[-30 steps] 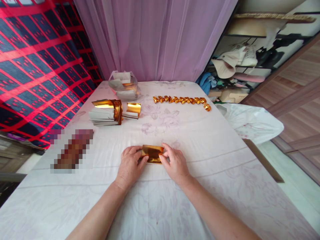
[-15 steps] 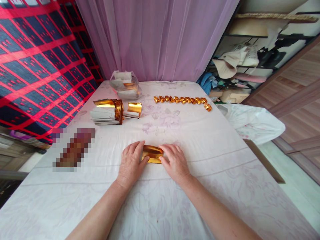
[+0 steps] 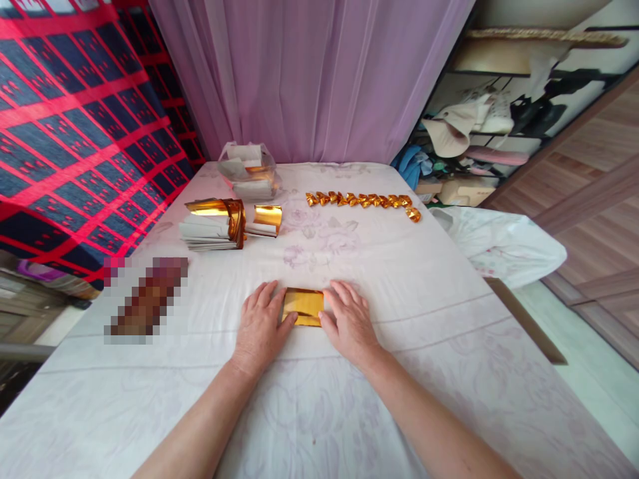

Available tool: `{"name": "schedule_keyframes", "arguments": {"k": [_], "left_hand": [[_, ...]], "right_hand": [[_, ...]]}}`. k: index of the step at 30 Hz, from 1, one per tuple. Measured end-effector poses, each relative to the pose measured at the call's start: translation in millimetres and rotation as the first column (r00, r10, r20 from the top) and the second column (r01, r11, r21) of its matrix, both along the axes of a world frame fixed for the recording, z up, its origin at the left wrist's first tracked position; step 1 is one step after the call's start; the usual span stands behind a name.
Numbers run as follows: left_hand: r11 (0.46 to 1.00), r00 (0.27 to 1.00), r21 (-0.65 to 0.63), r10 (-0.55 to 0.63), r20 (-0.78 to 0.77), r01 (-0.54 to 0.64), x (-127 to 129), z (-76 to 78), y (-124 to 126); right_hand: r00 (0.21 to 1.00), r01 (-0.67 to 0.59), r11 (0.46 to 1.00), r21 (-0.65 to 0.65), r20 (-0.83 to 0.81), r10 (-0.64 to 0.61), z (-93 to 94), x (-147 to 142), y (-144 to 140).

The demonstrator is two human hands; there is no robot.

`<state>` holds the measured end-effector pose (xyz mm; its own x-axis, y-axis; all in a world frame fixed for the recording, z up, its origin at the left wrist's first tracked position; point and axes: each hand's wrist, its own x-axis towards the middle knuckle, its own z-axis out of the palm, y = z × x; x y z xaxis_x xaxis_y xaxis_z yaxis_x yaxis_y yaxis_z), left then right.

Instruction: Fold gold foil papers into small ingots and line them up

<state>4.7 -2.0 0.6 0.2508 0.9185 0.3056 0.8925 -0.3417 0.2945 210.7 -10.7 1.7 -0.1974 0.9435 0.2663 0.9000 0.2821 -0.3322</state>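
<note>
A small gold foil sheet [image 3: 303, 306] lies flat on the white cloth of the table [image 3: 399, 346], near its front middle. My left hand [image 3: 260, 326] rests palm down on the sheet's left edge, fingers spread, thumb along its lower side. My right hand [image 3: 349, 320] presses the right edge the same way. Both hands pin the sheet to the cloth.
A stack of gold and white sheets [image 3: 212, 224] and a smaller stack [image 3: 265, 221] sit at the back left. Behind them stands a clear bag of sheets [image 3: 248, 171]. A row of folded gold pieces [image 3: 360, 199] lies at the back. A white plastic bag [image 3: 504, 243] hangs off the right edge.
The gold sheet was raised and curled between my fingertips; now it lies flat, and both hands have spread out on its two ends.
</note>
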Motion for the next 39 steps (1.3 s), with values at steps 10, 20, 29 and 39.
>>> {"name": "schedule_keyframes", "arguments": {"k": [10,20,29,39], "left_hand": [[0.999,0.997,-0.022,-0.038,0.071,0.04,-1,5.7,0],[0.995,0.958,-0.042,-0.073,0.276,0.088,-3,6.8,3],[0.992,0.894,-0.018,-0.108,0.435,0.128,-6,3.5,3],[0.946,0.677,-0.298,0.139,0.723,0.124,4,13.3,6]], "right_hand": [[1.0,-0.007,1.0,0.009,-0.028,0.007,-1.4,0,0],[0.997,0.005,0.994,0.105,-0.072,0.002,-3.8,-2,-2],[0.995,-0.016,0.997,0.078,-0.101,0.024,4.7,-3,-2],[0.892,-0.085,0.968,0.235,-0.416,0.179,-0.6,2,1]]}}
